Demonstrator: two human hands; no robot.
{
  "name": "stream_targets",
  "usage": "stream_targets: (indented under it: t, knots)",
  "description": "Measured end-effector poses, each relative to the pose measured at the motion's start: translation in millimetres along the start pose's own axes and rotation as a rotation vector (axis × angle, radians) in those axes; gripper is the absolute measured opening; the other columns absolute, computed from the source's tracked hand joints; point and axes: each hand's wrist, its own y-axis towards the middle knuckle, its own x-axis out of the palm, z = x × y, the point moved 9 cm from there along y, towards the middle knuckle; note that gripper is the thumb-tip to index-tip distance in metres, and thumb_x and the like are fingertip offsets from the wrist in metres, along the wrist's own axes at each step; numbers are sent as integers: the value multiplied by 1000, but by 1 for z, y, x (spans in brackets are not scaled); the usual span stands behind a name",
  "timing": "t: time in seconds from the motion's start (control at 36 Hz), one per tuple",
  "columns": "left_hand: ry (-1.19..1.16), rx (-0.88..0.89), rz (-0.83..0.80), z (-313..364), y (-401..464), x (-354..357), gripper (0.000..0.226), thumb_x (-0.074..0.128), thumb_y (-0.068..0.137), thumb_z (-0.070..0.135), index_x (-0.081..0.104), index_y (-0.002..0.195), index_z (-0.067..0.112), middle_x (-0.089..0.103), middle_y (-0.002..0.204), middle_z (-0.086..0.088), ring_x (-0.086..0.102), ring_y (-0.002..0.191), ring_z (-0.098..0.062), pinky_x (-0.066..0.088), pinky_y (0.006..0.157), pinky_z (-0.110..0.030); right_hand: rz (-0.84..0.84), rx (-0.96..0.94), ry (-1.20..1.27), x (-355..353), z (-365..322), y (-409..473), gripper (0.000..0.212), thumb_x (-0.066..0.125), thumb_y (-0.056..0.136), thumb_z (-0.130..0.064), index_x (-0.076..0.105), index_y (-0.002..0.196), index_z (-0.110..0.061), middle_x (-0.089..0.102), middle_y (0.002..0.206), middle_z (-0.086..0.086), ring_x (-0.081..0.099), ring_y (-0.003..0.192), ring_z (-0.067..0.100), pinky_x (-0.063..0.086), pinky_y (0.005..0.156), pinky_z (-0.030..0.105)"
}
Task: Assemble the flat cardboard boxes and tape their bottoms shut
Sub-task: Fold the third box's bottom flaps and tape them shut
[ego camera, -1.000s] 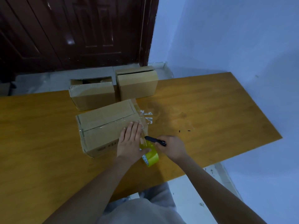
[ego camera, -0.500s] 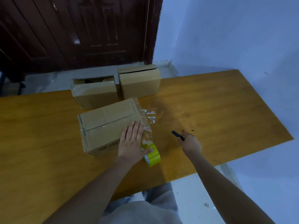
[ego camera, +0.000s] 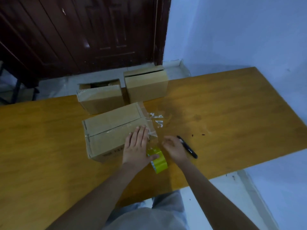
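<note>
A cardboard box [ego camera: 109, 130] lies bottom-up on the wooden table [ego camera: 224, 117], with clear tape along its seam. My left hand [ego camera: 137, 147] presses flat on the box's right end, thumb touching a yellow tape roll [ego camera: 158, 161] that stands on the table beside the box. Loose clear tape [ego camera: 153, 123] runs off the box's right edge. My right hand [ego camera: 174, 149] hovers just right of the roll with fingers loosely curled, holding nothing. A black cutter pen [ego camera: 187, 146] lies on the table right beside that hand.
Two assembled cardboard boxes stand at the table's far edge, one [ego camera: 101, 98] on the left and one [ego camera: 146, 85] on the right. A dark wooden door [ego camera: 83, 34] and a pale wall [ego camera: 240, 34] rise behind.
My right hand carried the black cutter pen to the right, laid it on the table, and came back empty toward the tape roll. My left hand stayed pressed on the box.
</note>
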Motion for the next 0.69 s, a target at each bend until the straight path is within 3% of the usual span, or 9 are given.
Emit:
stream_targets:
  t: [0.06, 0.11, 0.19, 0.31, 0.44, 0.5, 0.58, 0.69]
  knots:
    - [-14, 1, -2, -1, 0, -1, 119, 50, 64, 83, 12, 149, 9, 33, 151, -8, 21, 138, -24, 12, 109, -41, -140, 47, 70, 23, 0, -6, 29, 55, 91, -8, 59, 120, -8, 58, 114, 1, 54, 111, 17, 43, 99, 31]
    - [-24, 9, 21, -2, 0, 1, 117, 57, 60, 82, 23, 144, 7, 43, 145, -10, 27, 134, -25, 19, 106, -41, -162, 62, 114, 30, 2, -8, 27, 52, 88, -2, 63, 113, -7, 61, 112, 4, 56, 111, 19, 44, 99, 33]
    - [-37, 33, 106, -1, -1, -3, 117, 62, 57, 80, 28, 141, 6, 45, 143, -12, 30, 132, -26, 20, 105, -42, -105, 41, 219, 27, 2, -10, 15, 57, 88, -2, 67, 99, -4, 65, 99, 4, 59, 99, 17, 46, 87, 24]
    - [-20, 52, 169, -1, -1, -2, 118, 68, 55, 76, 29, 141, 5, 45, 143, -13, 30, 132, -27, 18, 106, -42, -81, -28, 196, 27, -2, -14, 4, 64, 87, -8, 68, 88, -9, 65, 82, -4, 59, 77, 1, 47, 72, 15]
    - [-32, 85, 336, 0, 0, -16, 71, 36, 83, 57, 53, 128, 5, 56, 129, -11, 45, 118, -27, 31, 93, -43, -27, -55, 173, 26, 0, -13, 21, 64, 85, -2, 64, 74, -19, 63, 74, -7, 57, 67, -5, 44, 67, 12]
    - [-54, 80, 376, -2, 3, -26, 59, 35, 84, 49, 61, 118, 9, 61, 118, -8, 55, 105, -27, 38, 86, -41, -9, -37, 147, 26, 2, -12, 18, 64, 86, -3, 64, 78, -18, 63, 77, -7, 57, 73, -1, 45, 68, 11]
    - [-16, 65, 410, -2, 9, -34, 49, 36, 84, 49, 63, 103, 13, 62, 102, -5, 56, 88, -25, 38, 77, -39, 17, -49, 112, 26, 1, -12, 9, 64, 87, -5, 64, 83, -13, 62, 79, -8, 56, 76, 1, 44, 71, 11]
    - [28, 21, 434, -6, 19, -34, 39, 40, 84, 46, 60, 92, 14, 60, 95, -6, 50, 80, -25, 40, 68, -37, 53, -79, 101, 27, 0, -13, 24, 65, 85, -4, 62, 70, -22, 61, 72, -10, 55, 71, 3, 44, 73, 19]
